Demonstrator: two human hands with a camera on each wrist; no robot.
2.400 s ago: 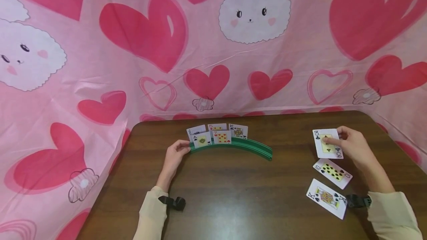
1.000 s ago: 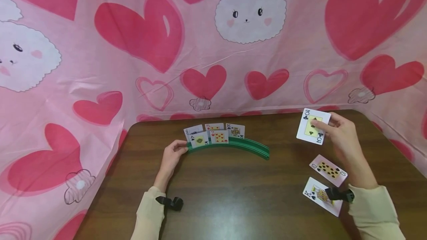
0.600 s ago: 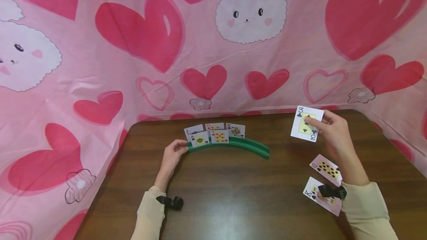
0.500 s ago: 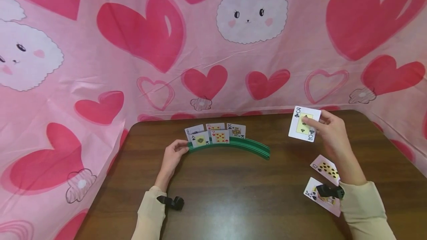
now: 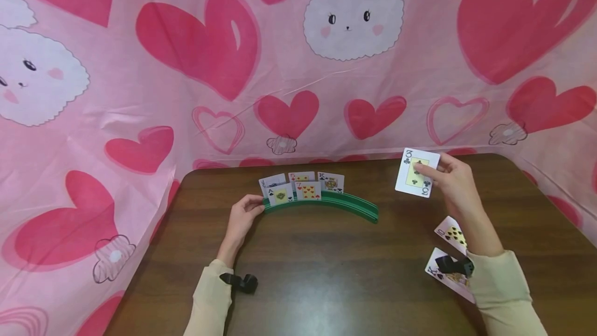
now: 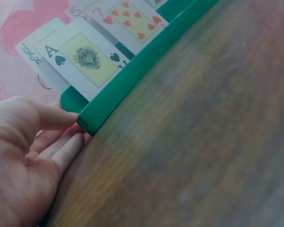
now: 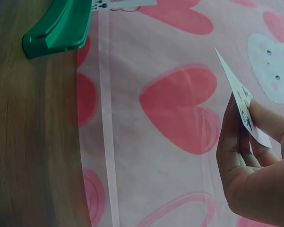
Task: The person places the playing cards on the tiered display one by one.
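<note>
My right hand [image 5: 456, 176] pinches a three of clubs playing card [image 5: 407, 183] between thumb and fingers, raised above the right side of the table. Seen from the right wrist, the card [image 7: 231, 80] is nearly edge-on. At the left end of a curved green card holder [image 5: 350, 205], my left hand [image 5: 242, 220] grips its tip with thumb and fingertips. Five cards would be too many to count, so several stand in its slots: the ace of spades [image 6: 85, 59] and seven of hearts [image 6: 127, 21] in front, a joker, a five and a king [image 5: 332, 182] behind.
Beneath my right forearm lie a ten of spades [image 5: 449, 232] and a king of spades [image 5: 440, 276], both partly covered. The brown wooden table [image 5: 326, 284] ends at a pink heart-patterned cloth [image 5: 336, 123] behind and at the sides.
My right hand has lifted the three of clubs off the table and carried it leftward, its forearm now covering more of the two lying cards. The left hand stays at the holder's end.
</note>
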